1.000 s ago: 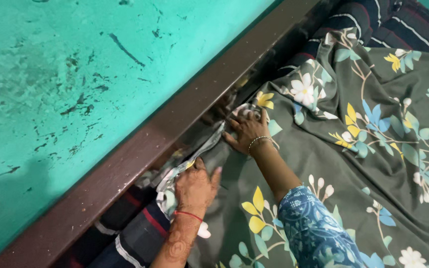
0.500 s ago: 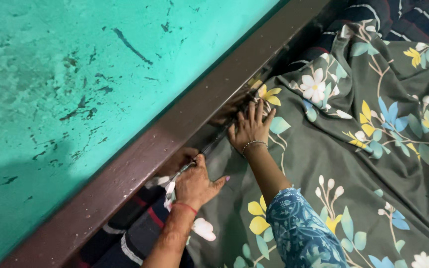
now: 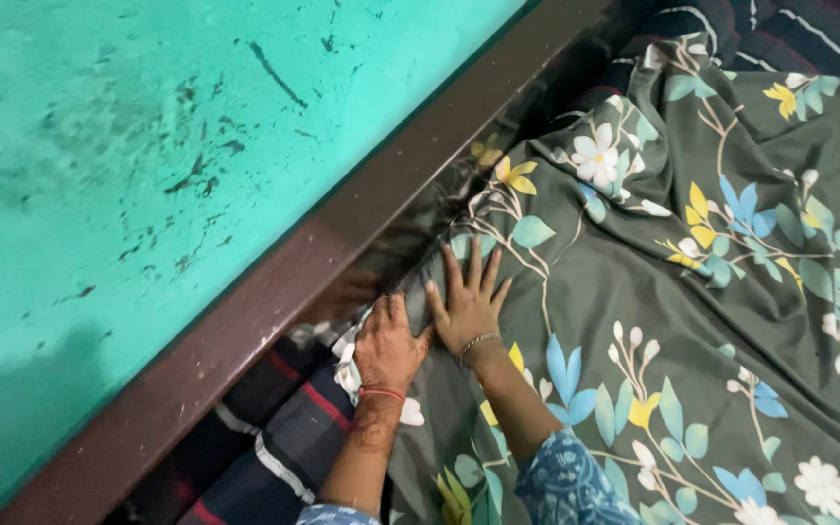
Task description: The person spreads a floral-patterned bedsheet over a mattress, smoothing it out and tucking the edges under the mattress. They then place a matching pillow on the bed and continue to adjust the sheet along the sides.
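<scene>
Head view: the right hand (image 3: 469, 309) lies flat on the green flowered bedsheet (image 3: 692, 292), its fingers (image 3: 454, 270) spread and pressing the cloth near the dark wooden bed frame (image 3: 274, 292). Just beside it, touching, the left hand (image 3: 386, 350) pushes the sheet's edge down against the frame; its fingers are curled into the fold and mostly hidden. A dark striped mattress (image 3: 274, 447) shows below the sheet's edge. A teal wall (image 3: 128, 146) rises behind the frame.
</scene>
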